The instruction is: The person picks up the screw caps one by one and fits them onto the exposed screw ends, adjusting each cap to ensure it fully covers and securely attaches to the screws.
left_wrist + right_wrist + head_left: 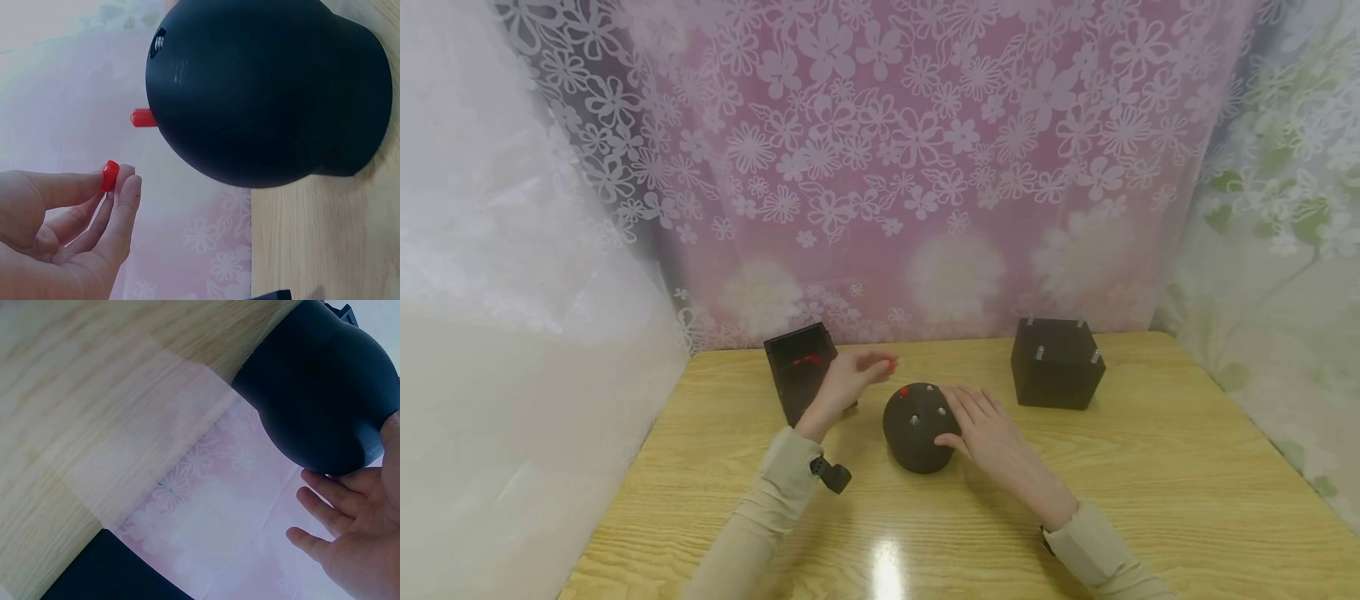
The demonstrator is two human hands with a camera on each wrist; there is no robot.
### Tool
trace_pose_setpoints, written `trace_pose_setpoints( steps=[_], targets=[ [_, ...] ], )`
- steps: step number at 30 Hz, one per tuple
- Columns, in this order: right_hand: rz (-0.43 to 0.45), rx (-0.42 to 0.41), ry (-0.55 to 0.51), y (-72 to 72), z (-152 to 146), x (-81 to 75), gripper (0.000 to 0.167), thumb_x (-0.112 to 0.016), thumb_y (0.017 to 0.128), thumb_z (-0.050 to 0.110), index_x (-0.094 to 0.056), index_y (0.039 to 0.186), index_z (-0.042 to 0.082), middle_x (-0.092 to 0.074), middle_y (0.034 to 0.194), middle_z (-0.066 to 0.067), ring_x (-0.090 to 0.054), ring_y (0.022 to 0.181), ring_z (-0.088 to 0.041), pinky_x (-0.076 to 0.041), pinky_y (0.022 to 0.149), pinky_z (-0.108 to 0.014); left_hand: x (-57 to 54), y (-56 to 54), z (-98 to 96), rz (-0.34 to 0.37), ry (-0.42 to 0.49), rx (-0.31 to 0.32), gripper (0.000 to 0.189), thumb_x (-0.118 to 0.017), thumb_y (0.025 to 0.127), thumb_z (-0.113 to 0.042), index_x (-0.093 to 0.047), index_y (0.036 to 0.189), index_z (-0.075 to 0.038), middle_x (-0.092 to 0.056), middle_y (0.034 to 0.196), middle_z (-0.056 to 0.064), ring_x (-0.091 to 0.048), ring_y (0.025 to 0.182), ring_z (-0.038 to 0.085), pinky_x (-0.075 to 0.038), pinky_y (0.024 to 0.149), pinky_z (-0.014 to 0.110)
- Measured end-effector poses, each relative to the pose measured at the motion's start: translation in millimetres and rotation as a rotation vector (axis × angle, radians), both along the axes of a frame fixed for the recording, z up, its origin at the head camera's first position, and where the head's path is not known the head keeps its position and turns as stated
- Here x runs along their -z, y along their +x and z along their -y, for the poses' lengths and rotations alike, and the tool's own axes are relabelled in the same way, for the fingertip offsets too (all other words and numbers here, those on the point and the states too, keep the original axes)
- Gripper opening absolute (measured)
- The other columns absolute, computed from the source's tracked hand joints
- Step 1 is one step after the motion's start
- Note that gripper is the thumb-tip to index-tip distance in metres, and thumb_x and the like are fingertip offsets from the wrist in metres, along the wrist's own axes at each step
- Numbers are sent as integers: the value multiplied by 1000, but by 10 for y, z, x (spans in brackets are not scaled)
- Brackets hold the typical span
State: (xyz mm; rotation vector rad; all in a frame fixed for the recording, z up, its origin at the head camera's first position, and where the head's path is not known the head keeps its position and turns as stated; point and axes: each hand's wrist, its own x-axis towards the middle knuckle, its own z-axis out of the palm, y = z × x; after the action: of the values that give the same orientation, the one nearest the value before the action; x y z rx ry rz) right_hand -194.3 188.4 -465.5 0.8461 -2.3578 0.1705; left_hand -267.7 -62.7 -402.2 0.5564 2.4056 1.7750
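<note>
In the head view a black round-topped block point(917, 450) stands on the table with several short metal studs point(914, 419) on its dome. One red cap point(144, 117) sticks out of the dome in the left wrist view. My left hand point(846, 382) is raised to the left of the dome and pinches another small red cap point(110, 176) between thumb and fingers, apart from the block. Against the dome's right side lies my right hand point(988, 433), its fingers mostly straight and its thumb touching the front.
A black open box point(784, 385) leans at the back left, partly behind my left hand, with red pieces point(808, 360) inside. At the back right stands a black cube-like block point(1051, 383) with several metal posts on top. A flowered curtain point(880, 208) hangs behind the wooden table point(880, 517).
</note>
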Motion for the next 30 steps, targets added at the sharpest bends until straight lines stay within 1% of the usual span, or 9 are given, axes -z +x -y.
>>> trace_pose_setpoints(
  steps=[3, 7, 9, 12, 15, 19, 22, 26, 30],
  targets=[
    [1, -3, -4, 1, -1, -3, 84, -22, 102, 60, -49, 144, -7, -61, 133, -25, -57, 124, -40, -42, 110, -58, -27, 8, -51, -23, -7, 9, 30, -61, 103, -14, -66, 127, 3, -70, 122, 19, -68, 113, 32, -56, 96, 34],
    [-13, -5, 1, -7, 0, 5, 84, -23, 102, 61, -50, 143, -7, -62, 132, -24, -58, 124, -40, -43, 109, -58, -44, -3, -125, -70, 17, 40, 27, -60, 102, -9, -66, 124, 6, -70, 120, 22, -68, 112, 33, -58, 93, 32],
    [-20, -8, 3, -9, 0, 7, 83, -23, 102, 61, -50, 143, -7, -62, 131, -24, -59, 123, -40, -43, 109, -58, -38, -14, -157, -84, 31, 56, 26, -60, 102, -9, -67, 123, 6, -70, 119, 22, -68, 112, 34, -58, 92, 31],
    [-24, -5, 8, -9, -3, 9, 84, -23, 102, 61, -50, 143, -7, -62, 132, -25, -59, 123, -40, -43, 109, -58, -31, -27, -196, -96, 30, 72, 26, -60, 103, -12, -68, 122, 3, -71, 119, 20, -69, 110, 35, -58, 92, 32],
    [-21, -1, 9, -8, -6, 8, 84, -22, 102, 61, -50, 143, -7, -62, 132, -25, -59, 123, -40, -43, 109, -58, -27, -38, -232, -103, 9, 76, 25, -60, 103, -16, -69, 122, -2, -72, 118, 16, -70, 108, 32, -58, 91, 31],
    [-30, 0, 11, -12, -6, 6, 84, -21, 103, 61, -51, 143, -7, -63, 131, -25, -59, 122, -40, -43, 108, -58, -26, -51, -278, -127, -33, 77, 24, -61, 103, -16, -69, 122, -5, -73, 116, 13, -71, 106, 31, -59, 90, 32],
    [-43, -5, 10, -15, -4, 4, 84, -22, 103, 60, -52, 142, -8, -63, 129, -25, -60, 121, -40, -45, 107, -58, -18, -59, -308, -150, -80, 71, 23, -64, 102, -18, -69, 120, -6, -75, 114, 10, -71, 106, 29, -59, 87, 33],
    [-49, -7, 7, -15, -4, 3, 84, -22, 103, 60, -52, 141, -8, -63, 129, -25, -61, 120, -41, -45, 107, -58, -8, -79, -338, -200, -174, 58, 19, -66, 100, -22, -73, 113, -11, -76, 109, 5, -72, 103, 24, -60, 83, 33],
    [-49, -5, 10, -13, -3, 5, 84, -21, 103, 61, -52, 141, -8, -63, 129, -25, -61, 120, -41, -44, 107, -58, -11, -94, -353, -229, -245, 51, 16, -67, 100, -25, -75, 108, -14, -77, 105, 1, -72, 104, 21, -58, 87, 38]
  ],
)
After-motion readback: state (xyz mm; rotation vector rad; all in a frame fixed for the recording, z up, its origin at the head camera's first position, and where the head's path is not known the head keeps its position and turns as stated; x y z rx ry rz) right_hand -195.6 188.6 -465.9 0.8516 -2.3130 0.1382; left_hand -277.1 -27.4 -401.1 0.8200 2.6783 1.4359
